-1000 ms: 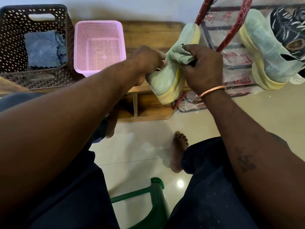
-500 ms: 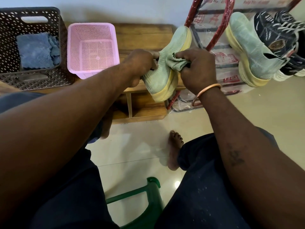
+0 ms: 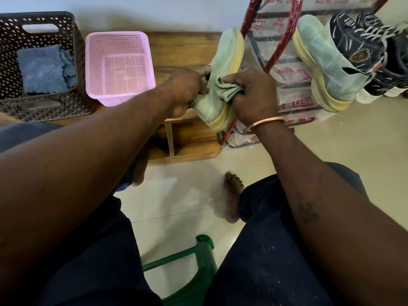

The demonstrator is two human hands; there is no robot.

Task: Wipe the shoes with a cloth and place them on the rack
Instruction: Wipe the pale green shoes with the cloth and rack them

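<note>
A pale green knit shoe (image 3: 223, 62) with a yellow sole is held up in front of me, toe pointing away. My left hand (image 3: 187, 87) grips it at the heel opening. My right hand (image 3: 254, 98) holds a bunched green cloth (image 3: 227, 90) against the shoe's side. The matching green shoe (image 3: 320, 62) sits on the red-framed rack (image 3: 284, 38) at the right, beside dark blue sneakers (image 3: 362, 47).
A brown perforated basket (image 3: 72, 36) holding blue cloths (image 3: 44, 69) and a pink basket (image 3: 119, 65) stand on a low wooden bench (image 3: 181, 49) at the left. My legs, bare feet and a green stool (image 3: 198, 257) are below on the tiled floor.
The cloth in my right hand has slid down the shoe's side toward the middle. The view has shifted slightly right, so the baskets sit further left.
</note>
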